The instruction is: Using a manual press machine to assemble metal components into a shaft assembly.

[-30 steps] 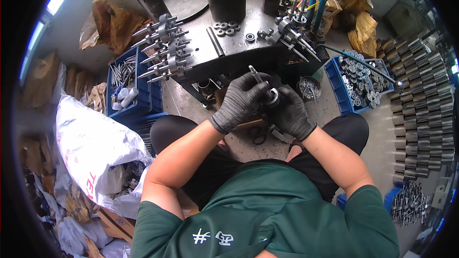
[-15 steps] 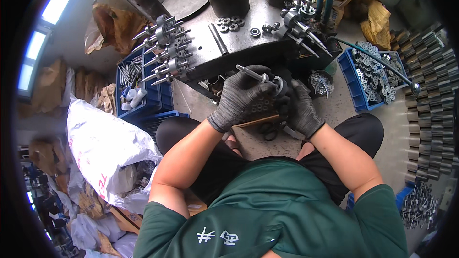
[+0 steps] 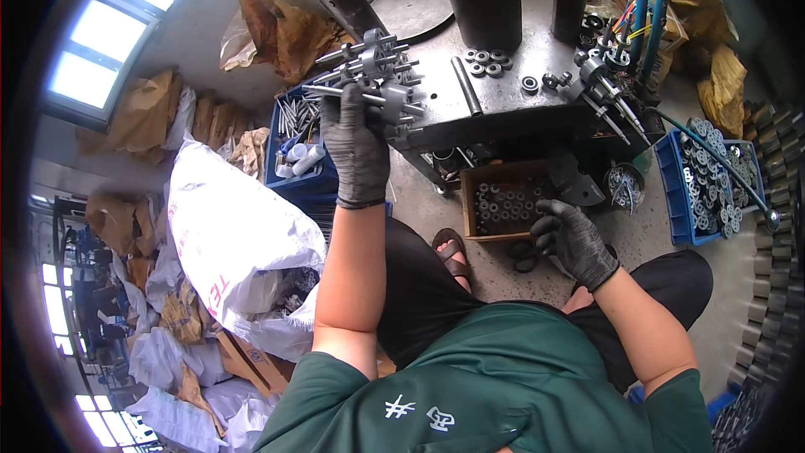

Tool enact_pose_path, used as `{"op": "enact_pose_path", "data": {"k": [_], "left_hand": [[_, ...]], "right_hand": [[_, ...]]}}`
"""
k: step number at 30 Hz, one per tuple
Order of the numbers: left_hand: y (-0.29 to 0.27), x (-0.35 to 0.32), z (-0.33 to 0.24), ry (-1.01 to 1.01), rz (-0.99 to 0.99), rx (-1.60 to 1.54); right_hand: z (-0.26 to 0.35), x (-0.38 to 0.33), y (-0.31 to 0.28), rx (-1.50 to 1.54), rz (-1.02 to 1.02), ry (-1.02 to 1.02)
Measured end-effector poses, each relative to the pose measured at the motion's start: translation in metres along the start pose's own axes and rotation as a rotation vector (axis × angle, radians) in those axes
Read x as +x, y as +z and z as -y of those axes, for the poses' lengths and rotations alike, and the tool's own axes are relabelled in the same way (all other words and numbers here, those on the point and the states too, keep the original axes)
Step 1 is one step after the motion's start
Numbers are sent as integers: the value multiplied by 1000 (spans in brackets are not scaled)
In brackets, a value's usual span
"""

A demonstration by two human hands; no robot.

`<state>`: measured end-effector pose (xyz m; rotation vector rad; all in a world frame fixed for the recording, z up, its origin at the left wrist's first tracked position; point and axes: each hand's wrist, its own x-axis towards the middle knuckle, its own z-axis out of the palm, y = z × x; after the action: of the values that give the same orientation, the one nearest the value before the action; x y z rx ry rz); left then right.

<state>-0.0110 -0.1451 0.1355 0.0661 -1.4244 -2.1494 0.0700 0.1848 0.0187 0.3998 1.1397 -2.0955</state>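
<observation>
Left hand fingers curled around a shaft in the rod cluster on the press counter. Right hand, fingers loosely bent, empty, just beside the cardboard box of rings. Judged step: setting shaft down; next needs a ring picked.

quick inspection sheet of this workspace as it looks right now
surface: grey metal press table with loose black rings and a rod on top
job's things: assembled shafts racked at the table's left edge; cardboard box of rings on the floor
clutter: white sack, brown paper bags, blue bin of parts, blue crate of rods
grippers: left hand, gloved, on the shafts; right hand, gloved, low beside the box, whether it holds anything cannot be told
cables: blue hoses at the right of the press
surroundings: rows of metal sleeves at far right; windows at left
</observation>
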Motion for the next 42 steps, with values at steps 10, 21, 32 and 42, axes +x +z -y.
{"op": "enact_pose_path", "data": {"k": [10, 21, 32, 42], "left_hand": [[-63, 56, 23, -311, -104, -111], [-65, 47, 26, -299, -212, -268], [-21, 12, 27, 288, -255, 527], [-10, 6, 56, 553, -325, 1232]], "right_hand": [[-12, 13, 0, -105, -51, 33], [-23, 22, -41, -236, -162, 46], [-11, -15, -74, -267, -335, -106], [40, -62, -69, -789, 5, -110]]}}
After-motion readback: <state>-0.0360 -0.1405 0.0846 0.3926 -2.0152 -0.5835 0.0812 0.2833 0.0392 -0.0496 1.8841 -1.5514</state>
